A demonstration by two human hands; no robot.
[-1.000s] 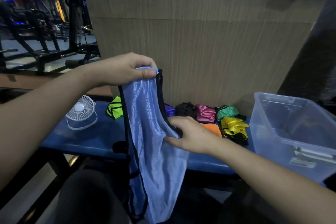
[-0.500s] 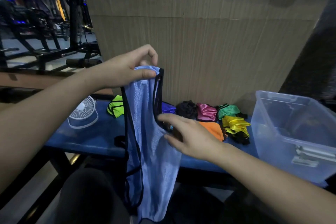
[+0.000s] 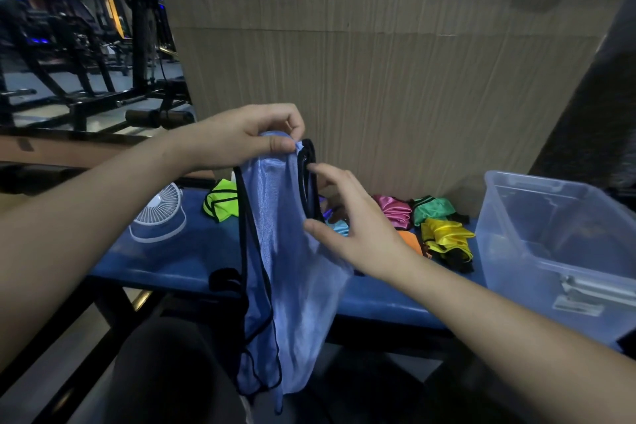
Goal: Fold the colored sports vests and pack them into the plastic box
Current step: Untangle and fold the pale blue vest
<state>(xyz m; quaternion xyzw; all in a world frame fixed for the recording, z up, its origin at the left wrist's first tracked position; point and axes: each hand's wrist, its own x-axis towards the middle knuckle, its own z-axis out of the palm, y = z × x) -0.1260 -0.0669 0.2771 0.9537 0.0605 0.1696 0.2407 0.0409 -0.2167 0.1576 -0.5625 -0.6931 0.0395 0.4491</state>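
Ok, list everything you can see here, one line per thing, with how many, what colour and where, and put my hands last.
blue vest: one, light blue with black trim, hanging over the bench's front edge.
neon vest: one, yellow-green, on the bench beside the fan.
vest pile: pink, green, yellow, orange, cyan and purple showing, exact count unclear, on the bench left of the box.
plastic box: one, clear, right end of the bench.
fan: one, white, left end of the bench.
bench: one, blue top.
left hand: pinches the blue vest's top.
right hand: fingers spread at the vest's black edge.
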